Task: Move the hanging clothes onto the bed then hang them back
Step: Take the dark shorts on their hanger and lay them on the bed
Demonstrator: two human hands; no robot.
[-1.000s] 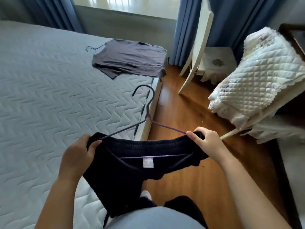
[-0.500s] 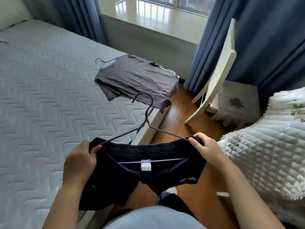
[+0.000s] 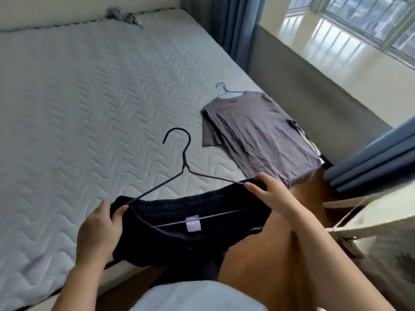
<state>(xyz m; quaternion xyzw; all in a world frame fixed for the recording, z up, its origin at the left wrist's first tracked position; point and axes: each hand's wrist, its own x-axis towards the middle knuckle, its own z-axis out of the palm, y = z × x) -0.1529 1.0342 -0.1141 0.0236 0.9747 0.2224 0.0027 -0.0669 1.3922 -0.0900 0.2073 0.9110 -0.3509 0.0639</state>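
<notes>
I hold a pair of black shorts (image 3: 179,243) by the waistband over the near edge of the bed (image 3: 78,108). My left hand (image 3: 98,230) grips the left end of the waistband and my right hand (image 3: 271,194) grips the right end. A dark wire hanger (image 3: 183,162) runs through the waistband, its hook pointing up and away over the mattress. A grey T-shirt (image 3: 258,135) on its own hanger lies flat at the bed's right corner, partly overhanging the edge.
Blue curtains (image 3: 233,30) hang behind the bed and at the right (image 3: 370,158). A low grey ledge (image 3: 314,93) runs under the window. A small grey cloth (image 3: 122,15) lies at the bed's far edge. A white quilted item (image 3: 381,232) stands at my right over wooden floor (image 3: 253,254).
The view has swung left and up toward the bed. The shorts on the hanger have moved with my hands from above the floor to over the bed's edge. Both grips are unchanged.
</notes>
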